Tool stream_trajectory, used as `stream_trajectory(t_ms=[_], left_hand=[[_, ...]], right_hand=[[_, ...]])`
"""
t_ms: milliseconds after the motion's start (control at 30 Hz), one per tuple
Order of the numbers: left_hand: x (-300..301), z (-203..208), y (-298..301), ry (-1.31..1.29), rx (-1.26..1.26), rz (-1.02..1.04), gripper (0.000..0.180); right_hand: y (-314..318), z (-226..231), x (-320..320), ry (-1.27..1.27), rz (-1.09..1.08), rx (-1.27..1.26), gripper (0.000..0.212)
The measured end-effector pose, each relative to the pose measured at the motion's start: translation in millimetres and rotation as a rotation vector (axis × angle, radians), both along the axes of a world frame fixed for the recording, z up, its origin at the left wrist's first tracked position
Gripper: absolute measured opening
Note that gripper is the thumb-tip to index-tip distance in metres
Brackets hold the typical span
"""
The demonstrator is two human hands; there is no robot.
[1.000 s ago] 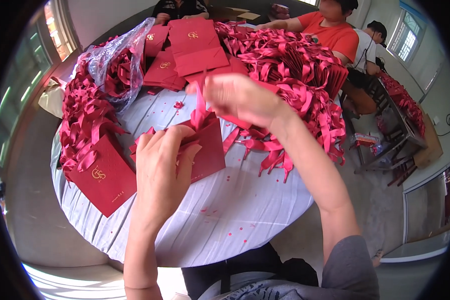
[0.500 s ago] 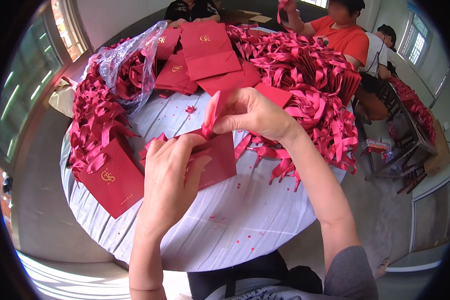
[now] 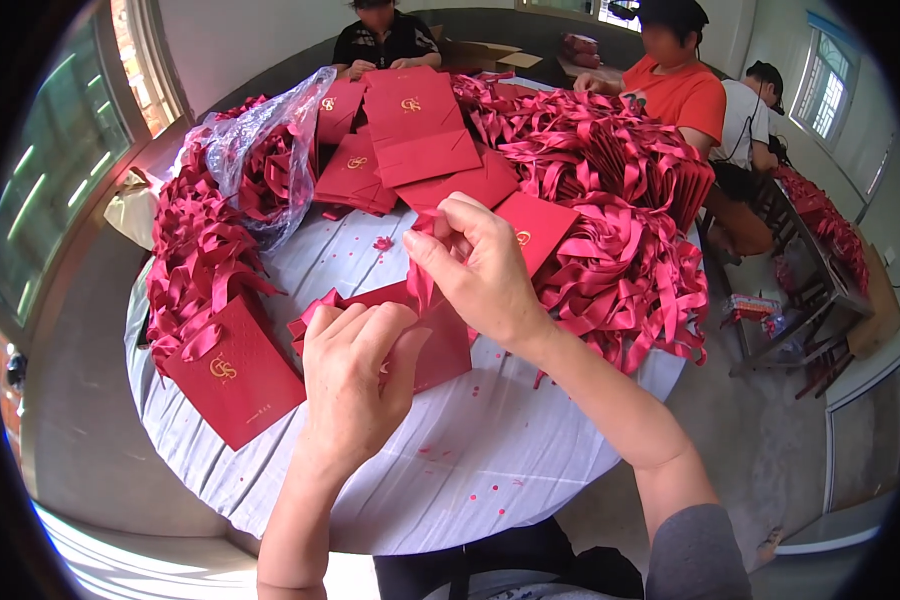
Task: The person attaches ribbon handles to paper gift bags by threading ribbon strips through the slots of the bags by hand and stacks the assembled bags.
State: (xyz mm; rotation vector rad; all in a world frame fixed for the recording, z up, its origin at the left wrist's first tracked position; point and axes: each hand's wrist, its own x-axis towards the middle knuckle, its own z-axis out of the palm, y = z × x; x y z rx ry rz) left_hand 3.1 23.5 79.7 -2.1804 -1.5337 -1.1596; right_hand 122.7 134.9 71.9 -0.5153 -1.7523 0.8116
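A red paper gift bag (image 3: 444, 352) lies at the near middle of the table, partly hidden by my hands. My left hand (image 3: 355, 375) is closed at the bag's upper edge, with the fingers curled over it. Above the bag, my right hand (image 3: 482, 268) pinches a red ribbon (image 3: 421, 285) that runs down to the opening. The ribbon's lower end is hidden behind my left fingers. Left of the bag lies a finished-looking red bag (image 3: 233, 375) with a gold emblem and ribbon handles.
Ribbon-handled bags heap up at left (image 3: 202, 240) and right (image 3: 625, 260). Flat red bags (image 3: 420, 115) pile at the back beside a clear plastic sheet (image 3: 260, 160). Red scraps dot the white tablecloth (image 3: 410, 480). Co-workers sit at the far side and right, one in an orange shirt (image 3: 682, 100).
My right hand has turned, its fingers now curled around the ribbon, still above the bag. The orange-shirted person's raised hand has come down. The whole view has shifted slightly.
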Motion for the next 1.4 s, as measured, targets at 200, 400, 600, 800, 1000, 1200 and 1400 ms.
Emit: stream_trajectory(t_ms=[200, 400, 600, 800, 1000, 1200, 1400], left_hand=[[3, -4, 5, -0.047, 0.058, 0.027, 0.012], [6, -5, 8, -0.080, 0.016, 0.051, 0.006], [5, -5, 7, -0.058, 0.024, 0.061, 0.004], [6, -8, 8, -0.106, 0.095, 0.037, 0.013], [6, -9, 8, -0.083, 0.124, 0.018, 0.024], [7, -17, 13, -0.165, 0.193, 0.011, 0.027], [4, -17, 14, -0.153, 0.202, 0.026, 0.014]], right_hand=[[-9, 17, 9, 0.023, 0.107, 0.131, 0.016], [-16, 25, 25, -0.047, 0.298, 0.259, 0.008], [21, 9, 39, -0.084, 0.579, -0.181, 0.040], [25, 10, 40, -0.218, 0.648, -0.295, 0.023], [20, 34, 47, -0.247, 0.538, -0.393, 0.018], [9, 36, 44, 0.078, 0.851, -0.749, 0.019], [-8, 29, 37, 0.186, 0.861, -0.777, 0.026]])
